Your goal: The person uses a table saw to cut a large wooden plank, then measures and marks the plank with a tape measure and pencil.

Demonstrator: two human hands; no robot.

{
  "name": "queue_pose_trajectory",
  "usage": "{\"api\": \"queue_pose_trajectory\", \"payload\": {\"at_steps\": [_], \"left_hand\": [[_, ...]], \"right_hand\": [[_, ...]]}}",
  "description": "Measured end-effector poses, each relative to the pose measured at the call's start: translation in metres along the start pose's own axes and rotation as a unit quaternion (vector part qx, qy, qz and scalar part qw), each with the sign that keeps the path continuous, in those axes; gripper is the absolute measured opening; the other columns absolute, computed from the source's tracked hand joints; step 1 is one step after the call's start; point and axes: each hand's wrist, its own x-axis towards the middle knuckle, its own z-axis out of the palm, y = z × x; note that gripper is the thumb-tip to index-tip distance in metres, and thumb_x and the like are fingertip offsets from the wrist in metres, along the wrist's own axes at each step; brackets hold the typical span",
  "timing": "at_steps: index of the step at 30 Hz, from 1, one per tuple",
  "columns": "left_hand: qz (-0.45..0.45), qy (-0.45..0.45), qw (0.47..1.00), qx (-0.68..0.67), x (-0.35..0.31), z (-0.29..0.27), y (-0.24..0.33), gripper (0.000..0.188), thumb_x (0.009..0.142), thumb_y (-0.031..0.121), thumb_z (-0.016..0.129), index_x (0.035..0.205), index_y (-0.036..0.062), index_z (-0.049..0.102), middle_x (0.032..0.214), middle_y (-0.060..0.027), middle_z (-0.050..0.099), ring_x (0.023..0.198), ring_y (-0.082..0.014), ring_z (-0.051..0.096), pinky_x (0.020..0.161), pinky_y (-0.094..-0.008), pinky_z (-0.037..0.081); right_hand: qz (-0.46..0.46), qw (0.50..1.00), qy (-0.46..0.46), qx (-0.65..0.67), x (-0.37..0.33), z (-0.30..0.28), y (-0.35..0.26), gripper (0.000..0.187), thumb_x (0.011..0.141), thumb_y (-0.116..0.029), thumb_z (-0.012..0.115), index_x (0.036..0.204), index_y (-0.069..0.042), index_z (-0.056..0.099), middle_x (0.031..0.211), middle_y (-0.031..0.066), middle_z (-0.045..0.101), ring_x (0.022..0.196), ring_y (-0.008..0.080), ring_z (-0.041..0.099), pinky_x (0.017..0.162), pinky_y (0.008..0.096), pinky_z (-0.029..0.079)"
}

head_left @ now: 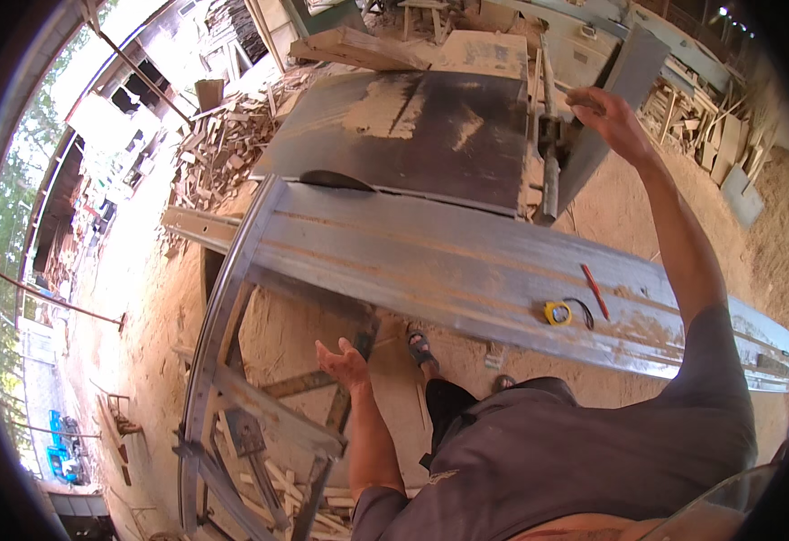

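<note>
The right hand reaches out over the far side of the saw bench, grip spread, touching the grey board leaning there. The left hand hangs open and empty below the bench's near edge. A yellow tape measure and red pencil lie on the bench.

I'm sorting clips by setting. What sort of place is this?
Most likely an open-sided woodworking or sawmill shop: a table saw with its blade poking up, heaps of wood offcuts, and sawdust over the floor.
</note>
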Motion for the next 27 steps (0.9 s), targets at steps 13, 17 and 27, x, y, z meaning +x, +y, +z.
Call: {"api": "queue_pose_trajectory", "payload": {"at_steps": [13,17,27], "left_hand": [[-0.192,-0.098,0.976,0.030,0.116,0.091,0.064,0.076,0.100,0.034,0.051,0.156,-0.0043,0.016,0.156,-0.0395,0.017,0.145,-0.0526,0.022,0.118,-0.0566,0.023],[-0.158,-0.098,0.981,0.062,0.120,0.087,0.069,0.074,0.099,0.031,0.051,0.154,-0.0050,0.019,0.150,-0.0393,0.021,0.138,-0.0534,0.030,0.112,-0.0561,0.033],[-0.169,-0.065,0.977,0.114,0.124,0.096,0.074,0.071,0.096,0.031,0.053,0.152,-0.0036,0.027,0.144,-0.0359,0.029,0.130,-0.0516,0.038,0.105,-0.0555,0.040]], "right_hand": [[-0.156,0.914,-0.102,-0.361,0.382,0.271,-0.136,0.085,0.084,-0.038,0.077,0.152,-0.006,0.037,0.145,0.0230,0.051,0.134,0.0354,0.051,0.111,0.0476,0.043],[-0.125,0.898,-0.102,-0.408,0.455,0.333,-0.129,0.097,0.081,-0.044,0.077,0.156,-0.004,0.029,0.146,0.0230,0.049,0.133,0.0370,0.051,0.110,0.0461,0.044],[-0.062,0.875,-0.117,-0.465,0.509,0.393,-0.148,0.066,0.068,-0.030,0.079,0.124,-0.004,0.057,0.107,0.0180,0.071,0.102,0.0331,0.069,0.083,0.0437,0.055]]}}
